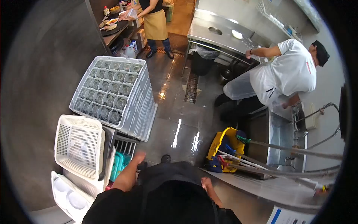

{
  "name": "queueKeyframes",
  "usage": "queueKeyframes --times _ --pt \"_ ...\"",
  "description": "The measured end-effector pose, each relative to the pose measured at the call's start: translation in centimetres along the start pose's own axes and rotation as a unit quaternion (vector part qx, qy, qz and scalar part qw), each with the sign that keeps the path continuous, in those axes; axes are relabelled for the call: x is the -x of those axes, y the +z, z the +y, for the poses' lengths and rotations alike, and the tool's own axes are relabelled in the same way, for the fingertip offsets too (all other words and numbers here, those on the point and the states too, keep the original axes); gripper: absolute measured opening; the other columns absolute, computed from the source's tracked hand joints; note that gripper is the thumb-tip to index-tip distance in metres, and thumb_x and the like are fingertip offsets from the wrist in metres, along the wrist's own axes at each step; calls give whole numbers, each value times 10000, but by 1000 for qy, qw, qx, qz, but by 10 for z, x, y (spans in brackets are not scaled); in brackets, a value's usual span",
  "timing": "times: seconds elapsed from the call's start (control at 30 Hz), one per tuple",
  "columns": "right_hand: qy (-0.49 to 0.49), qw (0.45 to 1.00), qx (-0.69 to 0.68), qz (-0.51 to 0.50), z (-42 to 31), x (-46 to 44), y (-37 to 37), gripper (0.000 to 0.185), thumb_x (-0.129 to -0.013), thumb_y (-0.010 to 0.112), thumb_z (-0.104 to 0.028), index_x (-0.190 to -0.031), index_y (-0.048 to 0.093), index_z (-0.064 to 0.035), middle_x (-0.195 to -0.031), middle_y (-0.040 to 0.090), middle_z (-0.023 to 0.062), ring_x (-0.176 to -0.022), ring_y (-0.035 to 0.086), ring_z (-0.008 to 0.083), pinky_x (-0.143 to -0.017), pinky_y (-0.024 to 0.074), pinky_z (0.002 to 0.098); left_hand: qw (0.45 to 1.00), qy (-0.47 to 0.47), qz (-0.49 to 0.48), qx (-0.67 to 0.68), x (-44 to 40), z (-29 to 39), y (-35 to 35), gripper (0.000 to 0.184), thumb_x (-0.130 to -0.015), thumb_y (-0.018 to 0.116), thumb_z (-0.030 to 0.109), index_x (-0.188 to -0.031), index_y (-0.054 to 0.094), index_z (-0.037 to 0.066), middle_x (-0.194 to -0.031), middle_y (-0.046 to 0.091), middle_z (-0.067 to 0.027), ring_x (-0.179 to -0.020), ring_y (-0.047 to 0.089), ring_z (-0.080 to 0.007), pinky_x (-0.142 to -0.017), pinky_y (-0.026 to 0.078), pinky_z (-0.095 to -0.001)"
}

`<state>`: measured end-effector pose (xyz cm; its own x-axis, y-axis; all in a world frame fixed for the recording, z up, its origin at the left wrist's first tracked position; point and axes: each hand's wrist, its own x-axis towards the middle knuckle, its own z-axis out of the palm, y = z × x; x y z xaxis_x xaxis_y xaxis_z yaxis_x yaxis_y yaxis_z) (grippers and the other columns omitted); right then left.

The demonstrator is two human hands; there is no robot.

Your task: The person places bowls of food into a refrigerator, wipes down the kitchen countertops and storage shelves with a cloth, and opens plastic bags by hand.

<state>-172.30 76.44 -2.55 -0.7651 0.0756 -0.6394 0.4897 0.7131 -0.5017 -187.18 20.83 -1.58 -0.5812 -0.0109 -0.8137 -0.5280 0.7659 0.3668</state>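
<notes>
My left hand [140, 157] hangs in front of my body, smeared by motion, so its fingers are not clear. It is nearest to a teal plastic container [118, 164] on the shelving at my left. Low at my right side is my right hand [206, 183], its fingers loosely curled and nothing visible in them. A yellow mop bucket [226, 143] stands ahead of that hand, with mop handles [291, 147] slanting away to the right.
At left stand a white perforated basket [80, 145] and stacked racks of glasses [108, 87]. A co-worker in white [283, 72] bends between a steel counter [203, 28] and a sink [279, 138]. Another person in a tan apron [156, 26] stands farther off. The floor [167, 123] looks wet.
</notes>
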Motion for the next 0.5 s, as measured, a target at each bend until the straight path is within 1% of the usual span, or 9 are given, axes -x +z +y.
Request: queueKeyframes --times 0.03,0.07,0.1,0.2,0.23,0.33,0.37,0.43,0.5 --pt "-4 987 -157 22 -39 -10 -22 200 -815 555 -173 -794 643 6 -756 649 138 -695 601 223 -661 481 362 995 -25 2 93 14 37 -38 413 -878 475 364 -1036 612 8 -1066 606 -208 -1010 571 -356 -854 447 -422" --pt "-27 992 -88 88 -65 -33 -26 211 -823 553 -187 -790 641 2 -754 651 123 -701 600 215 -658 470 348 982 -49 8 181 38 84 -83 413 -874 494 360 -1065 602 10 -1104 601 -198 -1046 563 -339 -879 435 -404" --pt "34 986 -149 71 -109 -43 -42 214 -816 556 -196 -791 643 -2 -776 654 143 -751 623 271 -692 476 365 983 -9 47 175 12 83 -92 412 -875 499 354 -1080 597 11 -1103 605 -192 -1045 567 -321 -882 434 -390" --pt "-18 997 31 66 -159 -106 -61 217 -805 562 -207 -819 645 -7 -810 651 171 -833 626 332 -732 477 386 975 65 137 161 -46 97 -128 423 -877 509 352 -1119 582 13 -1101 615 -176 -1039 577 -281 -891 432 -357" --pt "41 997 44 54 -163 -129 -61 245 -802 546 -232 -879 647 -22 -849 641 187 -894 606 358 -773 472 394 973 59 147 171 -49 109 -138 434 -876 510 361 -1128 578 14 -1100 616 -173 -1036 578 -276 -893 430 -352" --pt "-46 998 -17 39 -176 -188 -90 221 -805 522 -217 -864 654 -51 -847 661 143 -877 617 339 -781 469 396 965 37 164 201 -34 141 -156 446 -875 513 367 -1155 565 24 -1081 624 -161 -1017 582 -263 -884 434 -347" --pt "71 988 -131 35 -145 -235 -72 217 -814 489 -191 -855 668 -75 -883 677 105 -879 621 318 -788 464 415 964 10 145 221 -43 137 -150 432 -888 495 349 -1167 558 25 -1040 640 -153 -964 596 -268 -863 440 -352" --pt "21 993 -111 -34 -158 -282 -102 202 -813 489 -193 -814 659 -83 -882 675 94 -859 619 293 -782 463 391 980 73 177 -48 -51 110 -130 323 -899 473 286 -1037 595 20 -892 662 -99 -826 615 -255 -736 473 -369" --pt "20 990 -98 -103 -190 -316 -135 179 -811 492 -195 -762 634 -98 -837 659 86 -801 611 282 -729 467 379 938 221 94 -249 -50 85 -106 220 -801 523 266 -894 582 75 -859 630 -85 -814 599 -247 -690 479 -384"
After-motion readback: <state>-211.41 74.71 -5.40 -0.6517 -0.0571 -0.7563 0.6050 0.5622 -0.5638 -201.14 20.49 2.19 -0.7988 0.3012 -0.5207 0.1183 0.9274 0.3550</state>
